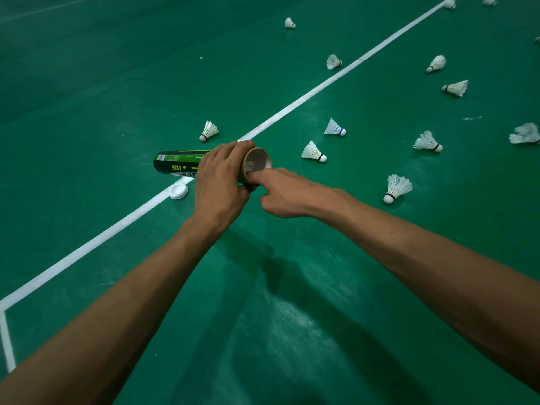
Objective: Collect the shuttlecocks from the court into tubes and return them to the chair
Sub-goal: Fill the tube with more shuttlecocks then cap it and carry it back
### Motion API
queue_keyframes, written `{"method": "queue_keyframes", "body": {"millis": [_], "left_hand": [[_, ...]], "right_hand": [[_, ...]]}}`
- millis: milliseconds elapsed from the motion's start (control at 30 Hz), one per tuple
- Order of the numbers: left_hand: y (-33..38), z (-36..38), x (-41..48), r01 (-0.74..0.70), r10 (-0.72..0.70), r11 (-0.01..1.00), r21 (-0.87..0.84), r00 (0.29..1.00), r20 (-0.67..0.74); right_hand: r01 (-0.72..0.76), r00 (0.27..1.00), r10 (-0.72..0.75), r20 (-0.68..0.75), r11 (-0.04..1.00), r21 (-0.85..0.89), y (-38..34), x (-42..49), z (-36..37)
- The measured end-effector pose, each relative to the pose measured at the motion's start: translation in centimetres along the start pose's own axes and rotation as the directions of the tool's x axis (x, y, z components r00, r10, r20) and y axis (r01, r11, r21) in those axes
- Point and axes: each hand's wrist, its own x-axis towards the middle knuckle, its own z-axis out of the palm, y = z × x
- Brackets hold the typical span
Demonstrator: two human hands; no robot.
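My left hand (219, 176) grips a dark green shuttlecock tube (175, 165), held level with its open mouth facing right. White feathers show inside the mouth. My right hand (280, 194) is at the mouth with its forefinger reaching into the tube and the other fingers curled. Several white shuttlecocks lie on the green court: one just left of the tube (209, 130), one to the right (313, 152), another nearer me on the right (396, 187).
The tube's white cap (178, 191) lies on the court line (292, 109) just below the tube. More shuttlecocks (427, 141) are scattered far right and toward the top. The green floor in front of me carries only my shadow.
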Motion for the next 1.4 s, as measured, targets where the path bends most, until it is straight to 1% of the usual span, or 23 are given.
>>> {"method": "queue_keyframes", "body": {"millis": [200, 267, 300, 367, 433, 500, 533, 567, 600, 667, 733, 800, 867, 933, 1000, 1133, 1233, 1333, 1400], "left_hand": [[-0.4, 0.0, -0.2, 0.024, -0.024, 1.0, 0.002, 1.0, 0.013], [-0.7, 0.0, -0.2, 0.049, -0.049, 0.999, -0.008, 0.999, 0.014], [-0.9, -0.1, -0.1, 0.063, -0.063, 0.998, -0.016, 0.998, 0.01], [-1.4, -0.6, 0.1, 0.095, -0.096, 0.995, -0.039, 0.995, -0.008], [-2.2, -1.4, 0.2, 0.149, -0.153, 0.985, -0.09, 0.988, -0.033], [-3.4, -2.4, 0.2, 0.21, -0.223, 0.963, -0.17, 0.973, -0.059], [-4.1, -3.0, 0.3, 0.234, -0.257, 0.946, -0.226, 0.963, -0.077], [-4.8, -3.7, 0.4, 0.258, -0.298, 0.92, -0.294, 0.949, -0.099], [-5.6, -4.4, 0.6, 0.288, -0.35, 0.888, -0.359, 0.929, -0.121], [-7.0, -6.2, 1.1, 0.351, -0.469, 0.815, -0.46, 0.866, -0.17], [-8.7, -7.9, 1.6, 0.391, -0.584, 0.74, -0.548, 0.776, -0.236], [-10.7, -9.4, 1.9, 0.403, -0.677, 0.672, -0.621, 0.675, -0.294], [-12.8, -10.6, 1.9, 0.42, -0.733, 0.631, -0.652, 0.598, -0.324], [-14.5, -11.3, 1.5, 0.452, -0.76, 0.617, -0.644, 0.556, -0.338], [-15.5, -11.2, 0.8, 0.476, -0.759, 0.627, -0.617, 0.553, -0.344], [-16.3, -10.5, 0.5, 0.5, -0.726, 0.67, -0.549, 0.595, -0.344], [-16.8, -10.6, 1.4, 0.531, -0.728, 0.665, -0.526, 0.617, -0.297], [-16.2, -10.1, 1.6, 0.537, -0.691, 0.699, -0.472, 0.677, -0.254], [-15.5, -9.6, 0.9, 0.532, -0.674, 0.723, -0.44, 0.683, -0.282]], "right_hand": [[0.01, 1.0, -0.01, -0.002, 1.0, -0.006, 0.2, 0.2, 0.2], [0.018, 0.999, -0.018, -0.028, 1.0, -0.014, 0.1, 0.4, 0.2], [0.026, 0.997, -0.026, -0.067, 1.0, -0.004, 0.1, 0.5, 0.3], [0.071, 0.975, -0.055, -0.217, 0.995, 0.067, 0.1, 0.7, 0.5], [0.134, 0.918, -0.041, -0.395, 0.968, 0.213, 0.0, 0.8, 0.7], [0.186, 0.84, 0.025, -0.543, 0.925, 0.33, -0.1, 1.3, 0.9], [0.194, 0.806, 0.071, -0.588, 0.906, 0.376, -0.1, 1.7, 1.1], [0.185, 0.787, 0.122, -0.604, 0.888, 0.421, 0.0, 2.4, 1.4], [0.164, 0.787, 0.165, -0.595, 0.873, 0.459, 0.1, 3.3, 1.8], [0.094, 0.827, 0.21, -0.521, 0.862, 0.498, 0.7, 5.4, 3.3], [-0.002, 0.884, 0.223, -0.411, 0.881, 0.473, 1.1, 7.6, 5.3], [-0.085, 0.924, 0.232, -0.304, 0.9, 0.428, 1.3, 9.5, 7.3], [-0.13, 0.947, 0.239, -0.217, 0.897, 0.422, 1.0, 11.0, 9.1], [-0.143, 0.955, 0.239, -0.174, 0.889, 0.436, 0.4, 12.5, 10.7], [-0.144, 0.961, 0.234, -0.149, 0.881, 0.451, -0.3, 14.0, 12.3], [-0.091, 0.985, 0.149, -0.089, 0.879, 0.468, -2.3, 15.8, 15.0], [-0.089, 0.991, 0.125, -0.042, 0.872, 0.48, -3.7, 16.7, 16.1], [-0.081, 0.993, 0.112, -0.034, 0.865, 0.495, -4.4, 17.4, 16.5], [-0.058, 0.995, 0.091, -0.044, 0.87, 0.49, -4.4, 17.5, 16.7]]}}
